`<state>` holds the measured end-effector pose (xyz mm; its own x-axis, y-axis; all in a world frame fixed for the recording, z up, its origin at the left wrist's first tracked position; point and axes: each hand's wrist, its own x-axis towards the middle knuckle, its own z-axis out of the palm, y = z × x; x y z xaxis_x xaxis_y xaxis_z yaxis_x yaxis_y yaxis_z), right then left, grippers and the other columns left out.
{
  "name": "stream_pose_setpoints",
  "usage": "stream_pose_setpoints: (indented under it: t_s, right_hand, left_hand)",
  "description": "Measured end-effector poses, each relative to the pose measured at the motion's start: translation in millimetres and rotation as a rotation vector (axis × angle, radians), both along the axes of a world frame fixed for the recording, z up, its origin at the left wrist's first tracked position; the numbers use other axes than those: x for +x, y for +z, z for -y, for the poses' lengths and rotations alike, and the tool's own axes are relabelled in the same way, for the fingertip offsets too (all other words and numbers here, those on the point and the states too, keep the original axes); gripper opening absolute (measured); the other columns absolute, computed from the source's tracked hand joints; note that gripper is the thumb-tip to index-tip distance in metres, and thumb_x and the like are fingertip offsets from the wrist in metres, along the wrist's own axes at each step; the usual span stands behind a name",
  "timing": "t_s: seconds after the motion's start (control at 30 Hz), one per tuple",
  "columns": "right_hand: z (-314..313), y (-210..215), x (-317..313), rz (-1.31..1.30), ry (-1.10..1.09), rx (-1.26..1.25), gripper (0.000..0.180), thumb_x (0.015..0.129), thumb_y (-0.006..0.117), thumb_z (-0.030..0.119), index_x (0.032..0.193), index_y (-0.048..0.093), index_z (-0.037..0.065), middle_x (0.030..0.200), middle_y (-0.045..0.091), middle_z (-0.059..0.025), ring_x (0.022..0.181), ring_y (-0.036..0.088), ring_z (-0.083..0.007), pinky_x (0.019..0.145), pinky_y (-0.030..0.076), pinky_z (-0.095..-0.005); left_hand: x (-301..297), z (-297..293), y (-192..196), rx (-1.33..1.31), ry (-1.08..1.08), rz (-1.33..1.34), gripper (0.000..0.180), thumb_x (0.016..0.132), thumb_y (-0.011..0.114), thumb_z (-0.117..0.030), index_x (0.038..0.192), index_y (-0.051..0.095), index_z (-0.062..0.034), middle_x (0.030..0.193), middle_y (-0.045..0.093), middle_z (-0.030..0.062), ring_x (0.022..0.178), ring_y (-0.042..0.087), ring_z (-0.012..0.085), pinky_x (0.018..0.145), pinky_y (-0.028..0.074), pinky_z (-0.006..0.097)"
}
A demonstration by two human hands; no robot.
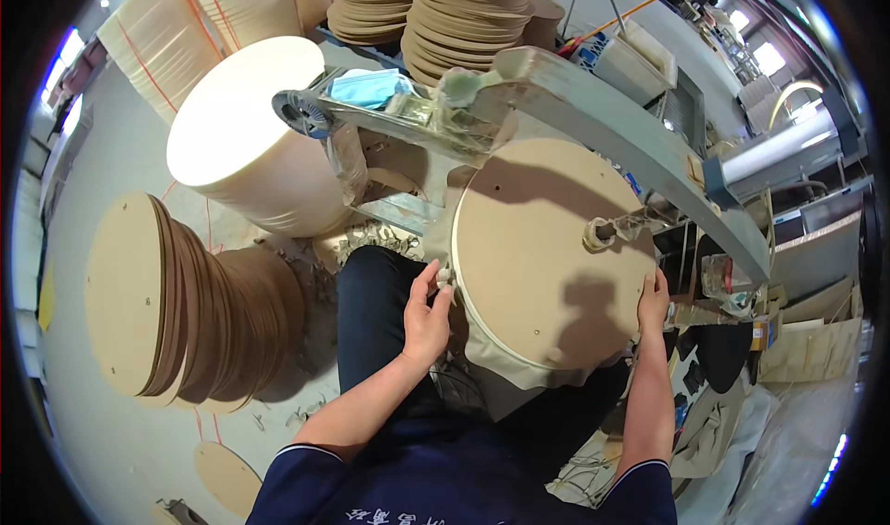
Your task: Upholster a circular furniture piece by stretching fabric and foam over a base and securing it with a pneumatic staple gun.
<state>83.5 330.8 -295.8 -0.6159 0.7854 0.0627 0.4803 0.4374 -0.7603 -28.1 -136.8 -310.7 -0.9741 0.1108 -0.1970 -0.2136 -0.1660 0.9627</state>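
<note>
A round brown fibreboard disc (538,275) with small holes lies flat in front of me, under a grey machine arm (621,126). Beige fabric (505,356) hangs in loose folds around its near and left rim. My left hand (428,321) is at the disc's left edge, thumb and fingers closed on a gathered bit of the fabric. At the right edge, my right hand (654,302) has its fingers pressed together around the rim; what lies under the fingertips is partly hidden. A wrapped metal post (603,234) stands over the disc's right part.
A leaning stack of brown discs (130,293) stands on the floor at left. Behind it is a big white foam roll (250,117). More disc stacks (473,24) rise at the back. A blue mask (369,87) lies on the machine's tray. Boards and cloth crowd the right.
</note>
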Motion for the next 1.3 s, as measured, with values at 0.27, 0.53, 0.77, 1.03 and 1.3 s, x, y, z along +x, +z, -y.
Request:
stream_pose_setpoints:
  t_s: [0.27,0.53,0.77,1.03,1.3]
  right_hand:
    - [11.7,-0.1,-0.1,0.043,-0.062,0.081,0.048,0.106,0.053,0.03,0.147,0.051,0.005,0.141,0.059,-0.0162,0.128,0.057,-0.0297,0.106,0.044,-0.0394]
    - [10.8,6.4,-2.0,0.098,-0.043,0.156,0.051,0.107,0.051,0.036,0.147,0.05,0.006,0.141,0.059,-0.0172,0.129,0.057,-0.0325,0.105,0.045,-0.0412]
    - [21.4,10.8,-1.9,0.079,-0.083,0.112,0.049,0.107,0.051,0.035,0.145,0.052,0.004,0.138,0.061,-0.0185,0.126,0.059,-0.033,0.103,0.046,-0.0406]
    - [12.6,-7.2,-6.6,-0.05,-0.057,0.067,0.048,0.104,0.055,0.033,0.142,0.054,0.003,0.133,0.064,-0.0196,0.121,0.062,-0.0321,0.101,0.046,-0.0393]
    - [-37.5,-34.4,0.6,-0.032,0.107,0.52,0.047,0.101,0.054,0.03,0.137,0.054,-0.001,0.136,0.059,-0.024,0.125,0.055,-0.0411,0.107,0.044,-0.0465]
  left_hand:
    - [-50.3,8.9,-14.1,0.013,0.103,0.04,0.053,0.101,0.061,-0.014,0.149,0.044,0.0019,0.142,0.054,0.0144,0.128,0.054,0.0224,0.11,0.041,0.033]
    - [-65.8,-1.9,-7.1,0.301,-0.082,0.673,0.041,0.103,0.062,-0.036,0.123,0.061,-0.0013,0.113,0.069,0.0111,0.103,0.066,0.0227,0.09,0.052,0.036]
    - [-58.0,-3.5,-54.0,0.088,0.24,0.255,0.022,0.101,0.065,-0.024,0.091,0.062,-0.0046,0.086,0.062,0.0013,0.076,0.051,0.0094,0.068,0.044,0.029]
    - [-65.1,5.9,-77.3,-0.477,0.222,0.063,0.03,0.099,0.065,-0.024,0.118,0.064,-0.0008,0.102,0.068,0.0132,0.092,0.065,0.022,0.087,0.051,0.035]
    - [-130.9,-66.1,37.2,-0.656,-0.202,-0.725,0.047,0.104,0.051,-0.017,0.145,0.048,0.0033,0.147,0.05,0.0232,0.139,0.044,0.0388,0.117,0.034,0.042]
